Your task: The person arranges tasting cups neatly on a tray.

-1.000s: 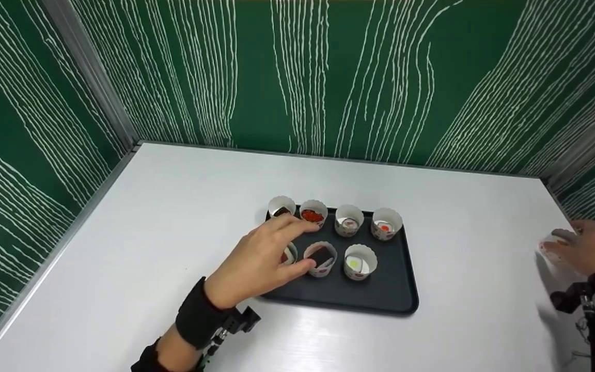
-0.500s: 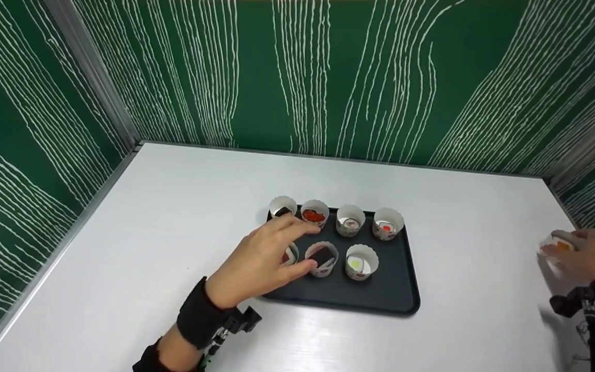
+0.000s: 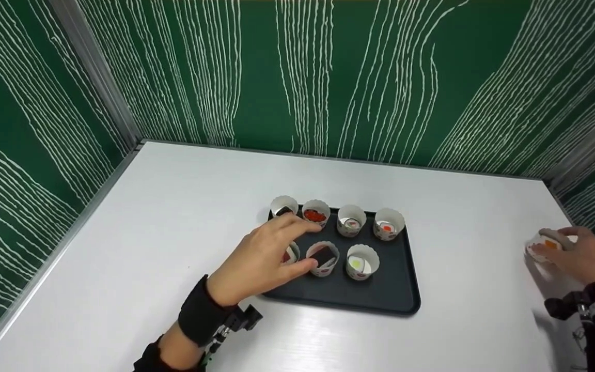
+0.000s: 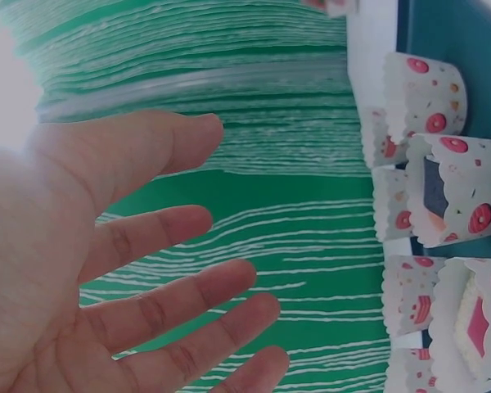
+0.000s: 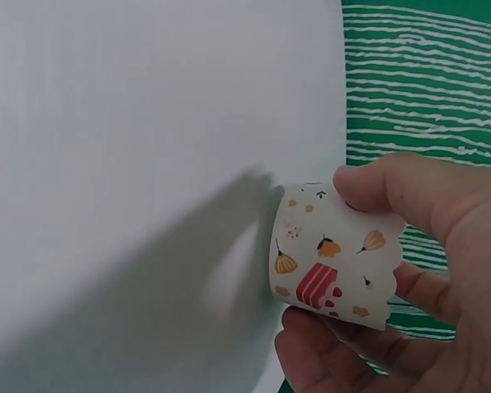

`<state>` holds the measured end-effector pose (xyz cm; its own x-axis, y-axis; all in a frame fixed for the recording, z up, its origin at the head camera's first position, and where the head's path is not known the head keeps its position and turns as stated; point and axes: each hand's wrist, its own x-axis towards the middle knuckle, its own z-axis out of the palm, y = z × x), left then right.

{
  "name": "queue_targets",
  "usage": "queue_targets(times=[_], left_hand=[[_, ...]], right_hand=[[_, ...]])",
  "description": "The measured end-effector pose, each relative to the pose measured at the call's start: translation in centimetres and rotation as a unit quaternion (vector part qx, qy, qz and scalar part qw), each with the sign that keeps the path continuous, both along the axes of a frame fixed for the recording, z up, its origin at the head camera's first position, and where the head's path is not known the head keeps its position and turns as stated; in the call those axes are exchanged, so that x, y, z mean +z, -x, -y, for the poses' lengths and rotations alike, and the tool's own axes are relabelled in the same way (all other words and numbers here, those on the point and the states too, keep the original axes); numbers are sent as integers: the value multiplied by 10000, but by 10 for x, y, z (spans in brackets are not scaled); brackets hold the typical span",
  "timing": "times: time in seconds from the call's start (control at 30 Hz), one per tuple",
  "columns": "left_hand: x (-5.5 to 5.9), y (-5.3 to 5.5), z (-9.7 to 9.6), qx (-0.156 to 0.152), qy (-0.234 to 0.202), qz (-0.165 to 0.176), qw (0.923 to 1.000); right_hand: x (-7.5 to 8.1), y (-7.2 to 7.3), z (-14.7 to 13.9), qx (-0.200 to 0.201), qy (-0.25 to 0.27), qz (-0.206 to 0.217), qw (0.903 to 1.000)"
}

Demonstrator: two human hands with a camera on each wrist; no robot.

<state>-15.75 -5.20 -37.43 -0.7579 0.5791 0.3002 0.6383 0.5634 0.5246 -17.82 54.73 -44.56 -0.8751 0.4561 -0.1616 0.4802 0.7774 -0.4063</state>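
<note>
Showing printed cake on paper cup (image 5: 331,258), right hand (image 5: 425,278) pinching.

I could read no words, brand names or numbers anywhere. The paper cup (image 5: 331,255) that my right hand (image 5: 430,270) pinched carried only small printed pictures, a slice of red cake and some flowers, and the cups on the tray (image 3: 380,289) showed the same kind of pattern without lettering.
</note>
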Motion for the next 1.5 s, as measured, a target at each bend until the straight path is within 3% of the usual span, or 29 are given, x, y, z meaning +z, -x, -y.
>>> queue_targets(times=[0.43, 0.73, 1.17, 1.5], left_hand=[[-2, 1, -1, -33, -61, -182, 9998], [-4, 1, -2, -98, -77, -267, 9996], [-4, 0, -4, -104, -142, -315, 9993], [-5, 0, -8, -167, -272, -360, 9988]], right_hand=[[22, -5, 46, 648, -8, -684, 9955], [35, -12, 85, 1447, 103, -1348, 9802], [56, -25, 144, 1957, 438, -1633, 9660], [64, -41, 182, 2437, 573, -2147, 9440]])
